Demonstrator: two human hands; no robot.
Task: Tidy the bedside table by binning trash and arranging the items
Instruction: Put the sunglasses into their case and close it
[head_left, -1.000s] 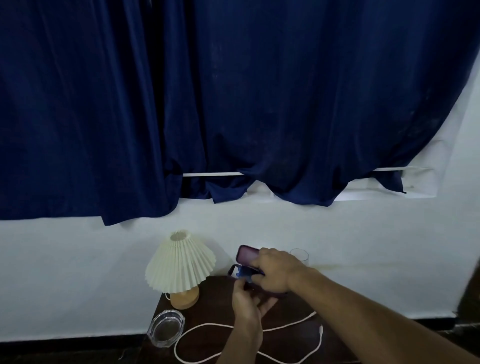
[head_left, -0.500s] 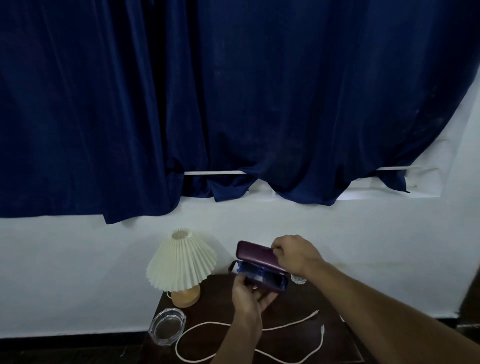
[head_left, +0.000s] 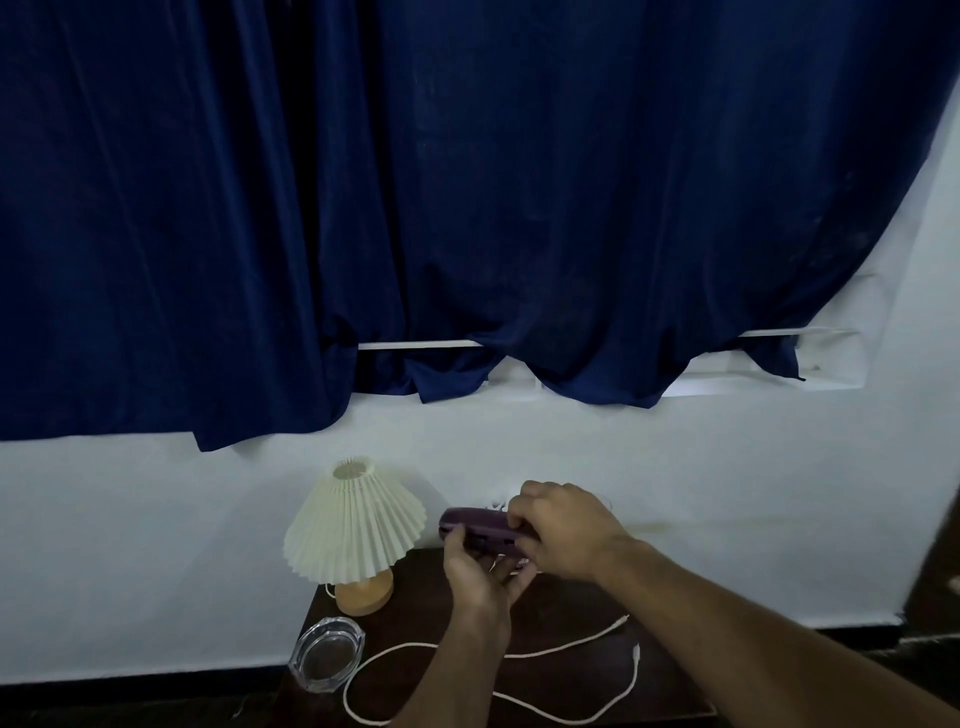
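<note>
**Bedside table: items on and above it**

Glasses case (head_left: 475, 521): 1, dark purple, oblong, closed, held roughly level above the back of the table, with the left hand (head_left: 480, 577) beneath and the right hand (head_left: 561, 530) over its right end.
Cable (head_left: 571, 644): 1, white, lying in loose loops across the dark wooden bedside table (head_left: 571, 691).
Ashtray (head_left: 327, 653): 1, clear glass, at the front-left edge.
Lamp (head_left: 356, 525): 1, cream pleated shade, wooden base, upright, back-left corner.

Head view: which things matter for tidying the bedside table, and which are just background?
Job: purple case, gripped by left hand and right hand; white cable, glass ashtray and pleated lamp on the bedside table.
Just there: blue curtain, white wall, window ledge.
</note>
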